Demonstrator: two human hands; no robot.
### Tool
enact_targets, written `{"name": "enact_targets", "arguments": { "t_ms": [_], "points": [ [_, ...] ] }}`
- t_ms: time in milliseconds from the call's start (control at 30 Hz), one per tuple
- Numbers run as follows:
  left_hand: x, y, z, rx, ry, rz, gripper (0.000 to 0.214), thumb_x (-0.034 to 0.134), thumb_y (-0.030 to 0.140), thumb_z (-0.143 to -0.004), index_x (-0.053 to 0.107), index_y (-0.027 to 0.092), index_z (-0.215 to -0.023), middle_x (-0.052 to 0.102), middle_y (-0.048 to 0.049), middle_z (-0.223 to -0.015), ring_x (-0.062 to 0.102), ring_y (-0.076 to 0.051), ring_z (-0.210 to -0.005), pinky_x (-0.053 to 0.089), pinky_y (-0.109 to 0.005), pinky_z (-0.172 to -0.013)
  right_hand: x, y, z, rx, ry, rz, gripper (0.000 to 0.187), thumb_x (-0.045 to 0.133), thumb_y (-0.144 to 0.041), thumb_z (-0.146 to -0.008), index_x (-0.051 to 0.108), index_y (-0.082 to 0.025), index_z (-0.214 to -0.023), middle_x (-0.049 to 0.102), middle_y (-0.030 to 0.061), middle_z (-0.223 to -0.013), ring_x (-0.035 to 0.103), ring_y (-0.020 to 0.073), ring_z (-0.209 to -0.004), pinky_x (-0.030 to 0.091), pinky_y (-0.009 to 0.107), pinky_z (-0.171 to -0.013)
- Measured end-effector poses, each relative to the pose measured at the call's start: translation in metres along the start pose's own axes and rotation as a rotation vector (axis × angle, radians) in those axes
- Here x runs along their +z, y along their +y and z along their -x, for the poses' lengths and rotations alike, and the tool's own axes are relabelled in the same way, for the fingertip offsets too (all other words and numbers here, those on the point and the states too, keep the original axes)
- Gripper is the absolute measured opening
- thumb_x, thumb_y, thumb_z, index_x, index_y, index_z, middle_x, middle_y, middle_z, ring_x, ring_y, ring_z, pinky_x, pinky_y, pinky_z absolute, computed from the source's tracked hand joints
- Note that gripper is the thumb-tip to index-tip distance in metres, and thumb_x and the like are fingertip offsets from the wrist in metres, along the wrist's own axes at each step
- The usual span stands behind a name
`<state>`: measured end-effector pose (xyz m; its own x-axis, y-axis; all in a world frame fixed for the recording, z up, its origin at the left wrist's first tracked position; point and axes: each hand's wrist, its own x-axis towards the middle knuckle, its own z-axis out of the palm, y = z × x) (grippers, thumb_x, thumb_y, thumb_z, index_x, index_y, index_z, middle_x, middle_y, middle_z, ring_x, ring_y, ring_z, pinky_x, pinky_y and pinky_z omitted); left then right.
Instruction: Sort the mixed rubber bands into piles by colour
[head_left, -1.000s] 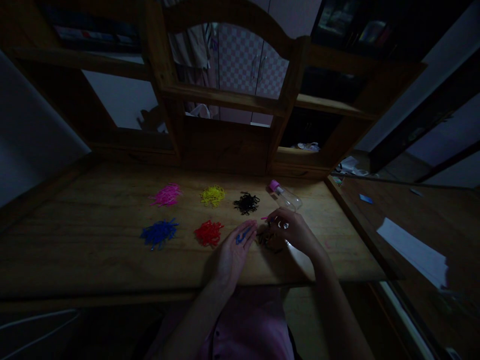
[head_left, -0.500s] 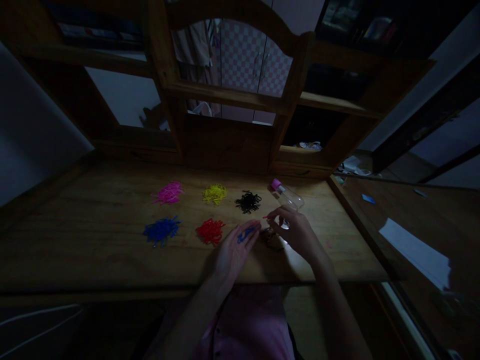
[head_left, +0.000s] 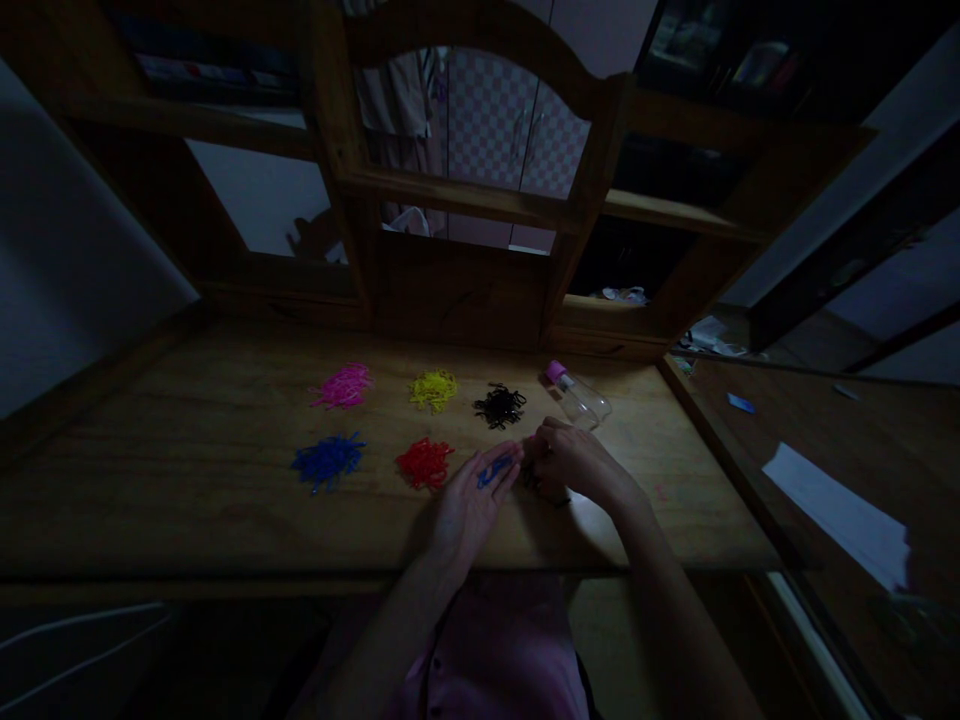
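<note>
My left hand lies palm up above the table, fingers stretched, with a few blue rubber bands resting on it. Close by on its right, my right hand is closed in a pinch, fingertips down over a small dark pile of bands. A bit of pink shows at those fingertips, seemingly a pink rubber band; the fingers hide most of it. Sorted heaps lie beyond and to the left: red bands, blue bands, pink bands, yellow bands and black bands.
A clear bottle with a pink cap lies on its side just beyond my right hand. The wooden table backs onto a shelf unit. On a lower surface at right are white paper and a small blue card.
My right hand has lowered and turned its fingers down over the dark pile, covering the pink band seen in its pinch before. The left hand stays in place. The view has shifted slightly.
</note>
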<state>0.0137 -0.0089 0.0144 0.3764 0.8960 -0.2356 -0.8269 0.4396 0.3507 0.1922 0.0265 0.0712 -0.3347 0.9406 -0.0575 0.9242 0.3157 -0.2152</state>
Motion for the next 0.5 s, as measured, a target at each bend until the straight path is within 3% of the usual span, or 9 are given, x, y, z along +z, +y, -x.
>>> {"name": "enact_targets", "arguments": {
  "t_ms": [233,500],
  "points": [
    [-0.001,0.0,-0.001,-0.007,0.001,-0.002,0.036,0.041,0.024,-0.095,0.068,0.004,-0.109,0.064,-0.0171,-0.123,0.053,-0.025,-0.125,0.035,-0.036,-0.114,-0.007,-0.001,0.012,-0.017,0.049,-0.1,0.015,0.059,-0.011,-0.076,0.065,-0.017,-0.088,0.063,0.0051,-0.095,0.06,0.0147,-0.079,0.041,0.022,-0.067],
    [-0.005,-0.002,-0.001,0.015,-0.018,0.002,0.034,0.041,0.019,-0.093,0.069,0.005,-0.108,0.064,-0.0148,-0.125,0.053,-0.024,-0.125,0.034,-0.037,-0.115,0.004,-0.006,-0.002,-0.055,-0.011,0.043,0.006,0.06,-0.016,-0.073,0.064,-0.017,-0.078,0.064,0.0054,-0.086,0.059,0.0157,-0.07,0.035,0.025,-0.059]
  ]
}}
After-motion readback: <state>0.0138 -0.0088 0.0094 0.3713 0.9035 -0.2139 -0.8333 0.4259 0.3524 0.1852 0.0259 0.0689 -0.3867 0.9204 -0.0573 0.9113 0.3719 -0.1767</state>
